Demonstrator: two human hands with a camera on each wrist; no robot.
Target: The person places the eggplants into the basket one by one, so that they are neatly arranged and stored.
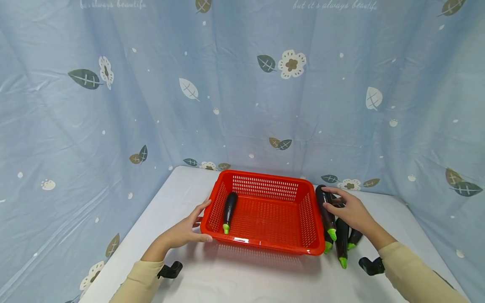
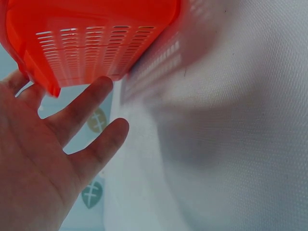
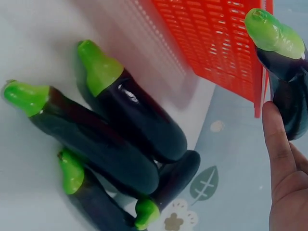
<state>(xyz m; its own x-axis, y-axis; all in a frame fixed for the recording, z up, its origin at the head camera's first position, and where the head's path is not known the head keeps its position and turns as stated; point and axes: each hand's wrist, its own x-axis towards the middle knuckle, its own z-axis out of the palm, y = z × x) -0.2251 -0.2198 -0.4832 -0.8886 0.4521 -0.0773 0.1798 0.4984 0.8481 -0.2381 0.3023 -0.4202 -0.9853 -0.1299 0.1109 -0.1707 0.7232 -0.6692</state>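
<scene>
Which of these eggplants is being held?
The held eggplant is the one in the right hand, raised just outside the red basket. Of the others, one eggplant lies inside the basket and four eggplants lie grouped on the white tabletop.

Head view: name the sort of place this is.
Probably a makeshift recording setup, though nothing beyond the backdrop shows. A patterned blue curtain hangs close behind a white-covered table, and a black wrist-worn device suggests the work is being captured.
</scene>
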